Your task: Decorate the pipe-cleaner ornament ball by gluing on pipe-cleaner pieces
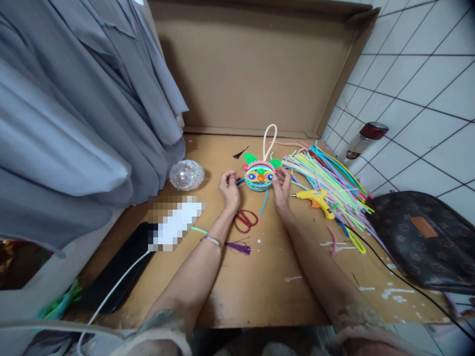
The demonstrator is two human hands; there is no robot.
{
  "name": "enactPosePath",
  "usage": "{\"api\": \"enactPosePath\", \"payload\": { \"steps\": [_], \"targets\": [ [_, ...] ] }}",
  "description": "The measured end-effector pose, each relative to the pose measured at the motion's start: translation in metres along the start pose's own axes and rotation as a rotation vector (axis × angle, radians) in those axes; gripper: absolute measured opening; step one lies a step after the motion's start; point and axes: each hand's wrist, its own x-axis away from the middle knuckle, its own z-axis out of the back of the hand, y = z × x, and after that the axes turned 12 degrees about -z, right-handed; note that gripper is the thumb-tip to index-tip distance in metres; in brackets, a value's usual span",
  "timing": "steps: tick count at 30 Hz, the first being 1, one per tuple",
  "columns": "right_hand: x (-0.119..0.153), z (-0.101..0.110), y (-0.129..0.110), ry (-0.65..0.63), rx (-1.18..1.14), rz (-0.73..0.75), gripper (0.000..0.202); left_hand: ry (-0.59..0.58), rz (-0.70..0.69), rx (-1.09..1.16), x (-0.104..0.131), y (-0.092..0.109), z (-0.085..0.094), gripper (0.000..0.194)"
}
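Note:
A colourful round face ornament (260, 176), with green ears, blue eyes, an orange nose and a white loop on top, rests on the wooden table (256, 296). My right hand (282, 188) is at its right edge, fingers bent and close to or touching it; whether they grip it is unclear. Left of the ornament, my left hand (229, 189) has its fingers curled together near a dark thin strand; what they hold is too small to name. Red-handled scissors (245, 221) and a purple tassel (239, 246) lie below, between my forearms.
A yellow glue gun (317, 200) and many coloured pipe cleaners (326, 180) lie right, near a brown bag (426, 237) and a bottle (365, 141). On the left are a clear ball (186, 175), a phone, a black case (122, 272) and a grey curtain (92, 99).

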Motion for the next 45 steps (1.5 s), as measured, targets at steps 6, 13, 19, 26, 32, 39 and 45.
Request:
{"api": "enactPosePath", "payload": {
  "steps": [6,13,19,26,32,39,45],
  "targets": [
    [0.003,0.000,-0.005,0.034,0.006,0.059,0.052,-0.009,0.012,-0.003,0.002,-0.002,-0.001,0.008],
    [0.013,0.004,-0.015,0.131,0.123,0.175,0.043,-0.076,-0.031,-0.043,0.004,0.004,0.005,0.012],
    [0.028,0.014,-0.028,0.066,0.286,0.186,0.039,-0.088,-0.023,-0.065,0.010,0.010,0.009,0.009],
    [0.078,0.033,-0.048,-0.253,0.589,0.302,0.029,-0.040,-0.023,-0.067,0.019,0.020,0.006,0.010],
    [0.117,0.020,-0.071,-0.671,0.962,0.432,0.022,-0.063,-0.039,-0.078,0.027,0.040,0.009,0.011],
    [0.128,0.011,-0.100,-0.633,1.147,0.159,0.031,-0.186,-0.071,-0.118,0.040,0.055,0.034,0.013],
    [0.138,0.012,-0.114,-0.564,1.203,-0.048,0.029,-0.198,-0.088,-0.168,0.049,0.055,0.048,0.013]
  ]
}}
